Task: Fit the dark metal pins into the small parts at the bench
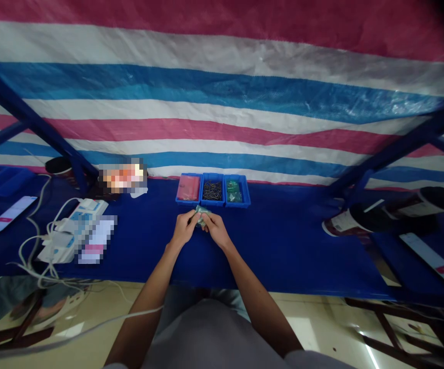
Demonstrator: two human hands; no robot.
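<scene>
My left hand [184, 226] and my right hand [216, 228] meet over the blue table, both closed with fingertips pinching a small clear plastic bag [202, 209]. Something greenish shows through the bag, too small to make out. Just beyond my hands, three joined blue bins stand in a row. Pink-red flat packets [188, 188] lie in the left one. Dark screws [212, 191] fill the middle bin, and green pieces in clear plastic [233, 189] lie in the right one.
At left are a white power strip [74, 230] with tangled cables, a blurred-out phone [97, 241] and another phone [11, 213]. Cups [347, 221] and a phone [433, 260] are at right. Blue metal posts [395, 146] flank the table before a striped tarp [222, 92].
</scene>
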